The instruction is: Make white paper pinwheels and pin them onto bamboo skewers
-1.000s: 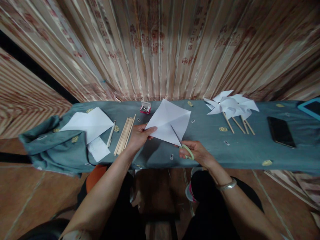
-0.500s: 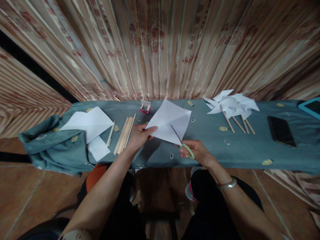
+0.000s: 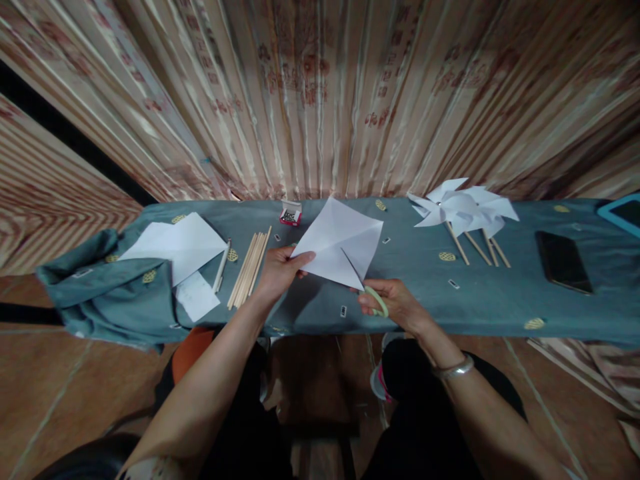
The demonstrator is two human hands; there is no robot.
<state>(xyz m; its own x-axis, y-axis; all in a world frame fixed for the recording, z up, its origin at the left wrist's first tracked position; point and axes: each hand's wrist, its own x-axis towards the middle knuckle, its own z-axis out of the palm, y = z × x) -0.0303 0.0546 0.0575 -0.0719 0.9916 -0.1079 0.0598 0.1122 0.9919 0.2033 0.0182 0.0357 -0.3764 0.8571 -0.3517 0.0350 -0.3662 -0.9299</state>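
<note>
My left hand [image 3: 284, 268] pinches the left corner of a white square sheet of paper [image 3: 335, 233], thumb on top. Crease lines run across the sheet, which is held above the cloth. In my right hand [image 3: 393, 300] is a pair of scissors with light green handles [image 3: 377, 302]. Their dark blades lie in the paper's near corner, pointing toward its middle. Part of the handles is hidden by my fingers. Left of my left hand lies a row of wooden sticks [image 3: 250, 267].
On the green cloth [image 3: 310, 313] are a small red-and-white box of metal pins [image 3: 291, 215], a pen [image 3: 221, 267] and white paper sheets [image 3: 185, 243]. To the right are several paper pinwheels on sticks [image 3: 465, 210], a black phone [image 3: 564, 261] and a blue-edged device [image 3: 620, 217]. A curtain [image 3: 320, 100] hangs behind.
Almost nothing differs. Both hands, the paper and the scissors keep nearly the same place, with the blades still in the near corner.
</note>
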